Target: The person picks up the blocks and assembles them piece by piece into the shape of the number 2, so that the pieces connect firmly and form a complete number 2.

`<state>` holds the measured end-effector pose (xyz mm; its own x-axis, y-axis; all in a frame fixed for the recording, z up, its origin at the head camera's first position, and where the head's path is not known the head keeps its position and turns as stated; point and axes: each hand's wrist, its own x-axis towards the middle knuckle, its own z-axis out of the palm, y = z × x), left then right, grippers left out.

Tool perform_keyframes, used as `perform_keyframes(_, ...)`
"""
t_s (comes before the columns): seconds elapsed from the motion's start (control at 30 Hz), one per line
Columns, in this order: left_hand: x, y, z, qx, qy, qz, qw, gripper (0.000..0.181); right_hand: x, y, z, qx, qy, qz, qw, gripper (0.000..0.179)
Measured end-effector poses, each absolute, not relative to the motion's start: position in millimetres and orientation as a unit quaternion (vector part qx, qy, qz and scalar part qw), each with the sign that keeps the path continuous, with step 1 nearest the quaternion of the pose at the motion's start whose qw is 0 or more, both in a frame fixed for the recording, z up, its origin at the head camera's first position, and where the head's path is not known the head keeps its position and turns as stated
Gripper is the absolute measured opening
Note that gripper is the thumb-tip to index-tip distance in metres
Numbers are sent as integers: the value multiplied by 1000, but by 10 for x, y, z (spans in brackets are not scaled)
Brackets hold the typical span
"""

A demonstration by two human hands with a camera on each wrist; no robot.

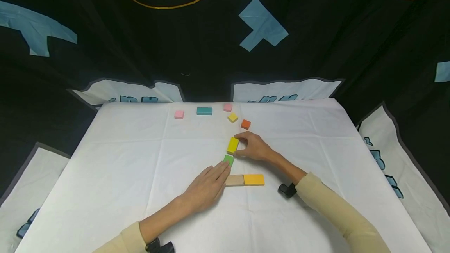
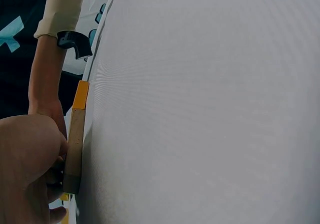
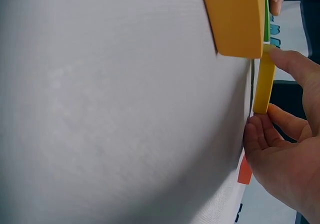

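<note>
Between the thumb and fingers of my right hand (image 1: 256,147), a yellow block (image 1: 232,145) is pinched at its two ends; the right wrist view shows the same yellow block (image 3: 264,81) in this grip. Just nearer stands a green block (image 1: 229,160), touched by the fingertips of my left hand (image 1: 207,186). That hand lies flat with its fingers straight, partly covering the green block and the left end of a natural wood block (image 1: 234,180). An orange-yellow block (image 1: 254,180) lies end to end with the wood one.
Beyond the right hand lie an orange block (image 1: 245,124), a small yellow block (image 1: 233,117) and a pink block (image 1: 227,107). Farther left are a teal block (image 1: 204,111) and another pink block (image 1: 179,114). A white cloth (image 1: 116,159) covers the table; a black curtain (image 1: 197,50) hangs behind.
</note>
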<state>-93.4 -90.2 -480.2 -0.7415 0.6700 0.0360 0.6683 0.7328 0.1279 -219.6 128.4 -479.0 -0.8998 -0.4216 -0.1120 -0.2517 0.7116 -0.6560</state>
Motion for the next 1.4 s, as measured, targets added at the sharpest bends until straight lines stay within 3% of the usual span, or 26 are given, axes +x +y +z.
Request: perform_keyframes(1.4,-947,-914,-4804,361,930,67,13,52,-2132,1275,-4763,-197,909,-340,142,64)
